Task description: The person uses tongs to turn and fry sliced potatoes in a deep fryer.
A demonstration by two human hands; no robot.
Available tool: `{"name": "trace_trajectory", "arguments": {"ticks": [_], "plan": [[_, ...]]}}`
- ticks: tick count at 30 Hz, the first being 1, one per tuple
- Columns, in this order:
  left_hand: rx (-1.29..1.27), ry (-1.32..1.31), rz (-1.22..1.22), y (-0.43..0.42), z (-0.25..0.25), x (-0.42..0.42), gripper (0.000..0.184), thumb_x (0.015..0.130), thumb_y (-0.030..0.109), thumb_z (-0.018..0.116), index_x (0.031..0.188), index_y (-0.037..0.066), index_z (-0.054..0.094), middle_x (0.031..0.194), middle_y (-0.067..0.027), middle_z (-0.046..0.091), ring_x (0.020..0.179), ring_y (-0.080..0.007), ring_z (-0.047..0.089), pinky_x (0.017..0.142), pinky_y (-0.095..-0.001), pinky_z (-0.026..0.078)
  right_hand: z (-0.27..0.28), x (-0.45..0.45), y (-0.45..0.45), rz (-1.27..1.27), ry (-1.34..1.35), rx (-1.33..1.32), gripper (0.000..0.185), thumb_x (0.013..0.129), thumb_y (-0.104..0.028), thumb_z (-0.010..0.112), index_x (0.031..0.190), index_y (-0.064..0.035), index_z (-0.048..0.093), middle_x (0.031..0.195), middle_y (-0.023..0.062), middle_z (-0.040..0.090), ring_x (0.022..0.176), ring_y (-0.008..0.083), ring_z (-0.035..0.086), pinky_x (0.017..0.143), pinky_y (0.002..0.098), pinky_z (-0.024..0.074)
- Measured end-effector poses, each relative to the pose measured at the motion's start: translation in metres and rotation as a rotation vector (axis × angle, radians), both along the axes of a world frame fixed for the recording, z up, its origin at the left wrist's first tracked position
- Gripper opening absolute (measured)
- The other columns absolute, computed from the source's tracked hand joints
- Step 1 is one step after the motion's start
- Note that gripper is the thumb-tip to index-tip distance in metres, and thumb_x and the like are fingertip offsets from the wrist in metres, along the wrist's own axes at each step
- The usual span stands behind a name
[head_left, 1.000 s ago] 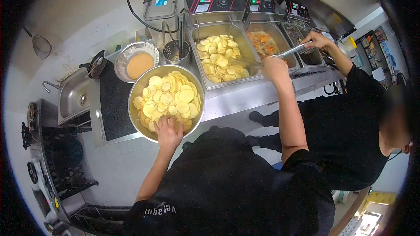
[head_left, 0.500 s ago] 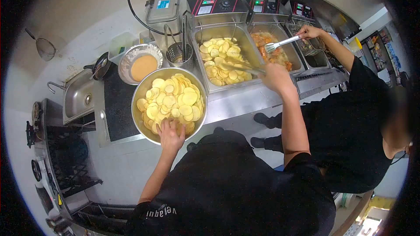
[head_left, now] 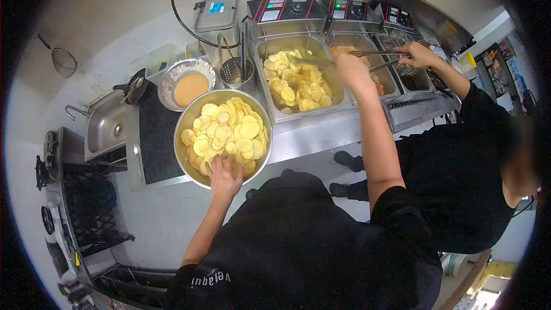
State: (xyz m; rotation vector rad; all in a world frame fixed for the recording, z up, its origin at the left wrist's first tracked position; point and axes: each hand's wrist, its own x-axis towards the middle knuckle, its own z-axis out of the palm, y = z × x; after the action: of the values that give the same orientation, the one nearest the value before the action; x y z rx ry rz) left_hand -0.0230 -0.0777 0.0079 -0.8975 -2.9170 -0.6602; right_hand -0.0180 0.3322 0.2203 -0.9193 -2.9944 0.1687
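Observation:
A large steel bowl (head_left: 179,132) is heaped with thin yellow slices (head_left: 224,132). At its near rim lies my left hand (head_left: 225,177), fingers spread over the slices and holding nothing. My right hand (head_left: 351,72) is closed around a metal utensil (head_left: 313,61), blurred by motion, which reaches into the left fryer (head_left: 274,116). More yellow slices (head_left: 301,86) sit in that fryer. What kind of utensil it is cannot be made out.
A co-worker's hand (head_left: 419,55) holds tongs over the middle fryer (head_left: 390,89) on the right. Behind the big bowl stand a bowl of orange batter (head_left: 191,89) and a perforated steel container (head_left: 232,73). A sink (head_left: 109,129) is at left.
My right hand has moved up and slightly left, and the utensil's end is farther back in the fryer. The co-worker's tongs have shifted. My left hand stays at the bowl.

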Motion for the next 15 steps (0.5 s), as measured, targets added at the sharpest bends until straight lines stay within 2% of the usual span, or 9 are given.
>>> {"name": "trace_trajectory", "arguments": {"ticks": [3, 7, 9, 12, 15], "plan": [[-0.008, -0.006, -0.004, 0.0, 0.003, 0.001, 0.041, 0.091, 0.039, 0.065, 0.11, 0.003, 0.068, 0.12, -0.0185, 0.056, 0.125, -0.0374, 0.048, 0.112, -0.066, 0.026, -0.033, -0.053, 0.013, -0.027, -0.004, -0.037, 0.024, 0.083, -0.015, 0.062, 0.099, -0.002, 0.075, 0.105, 0.0242, 0.071, 0.101, 0.0398, 0.069, 0.088, 0.0474, 0.0551], [-0.011, 0.01, 0.013, 0.001, 0.002, 0.0, 0.039, 0.091, 0.038, 0.065, 0.109, 0.003, 0.068, 0.117, -0.0186, 0.056, 0.122, -0.0375, 0.05, 0.111, -0.0671, 0.026, -0.072, -0.066, 0.008, 0.011, -0.023, -0.108, 0.026, 0.085, -0.015, 0.059, 0.101, -0.0016, 0.075, 0.107, 0.024, 0.071, 0.103, 0.0398, 0.069, 0.09, 0.0472, 0.054], [-0.016, 0.015, 0.021, 0.0, 0.0, 0.0, 0.039, 0.091, 0.038, 0.065, 0.108, 0.003, 0.067, 0.116, -0.0187, 0.056, 0.121, -0.0375, 0.05, 0.111, -0.0674, 0.027, -0.088, -0.05, 0.005, -0.074, -0.067, -0.129, 0.026, 0.086, -0.014, 0.058, 0.102, -0.0008, 0.074, 0.108, 0.0241, 0.071, 0.102, 0.04, 0.069, 0.089, 0.047, 0.0549], [0.015, 0.037, 0.02, 0.0, 0.0, 0.001, 0.038, 0.091, 0.038, 0.065, 0.107, 0.003, 0.067, 0.114, -0.0192, 0.056, 0.12, -0.0377, 0.051, 0.111, -0.0679, 0.026, -0.079, -0.011, 0.0, -0.023, -0.151, -0.111, 0.027, 0.086, -0.014, 0.058, 0.102, 0.0001, 0.074, 0.108, 0.0254, 0.071, 0.101, 0.0408, 0.069, 0.088, 0.0473, 0.0554], [0.031, 0.021, 0.011, 0.0, 0.002, 0.0, 0.039, 0.091, 0.038, 0.065, 0.106, 0.003, 0.067, 0.114, -0.0196, 0.057, 0.121, -0.0378, 0.051, 0.111, -0.0681, 0.026, -0.067, 0.027, 0.003, -0.013, -0.151, -0.03, 0.03, 0.086, -0.023, 0.057, 0.098, -0.0023, 0.075, 0.099, 0.0231, 0.072, 0.094, 0.039, 0.071, 0.082, 0.0489, 0.0558]]}}
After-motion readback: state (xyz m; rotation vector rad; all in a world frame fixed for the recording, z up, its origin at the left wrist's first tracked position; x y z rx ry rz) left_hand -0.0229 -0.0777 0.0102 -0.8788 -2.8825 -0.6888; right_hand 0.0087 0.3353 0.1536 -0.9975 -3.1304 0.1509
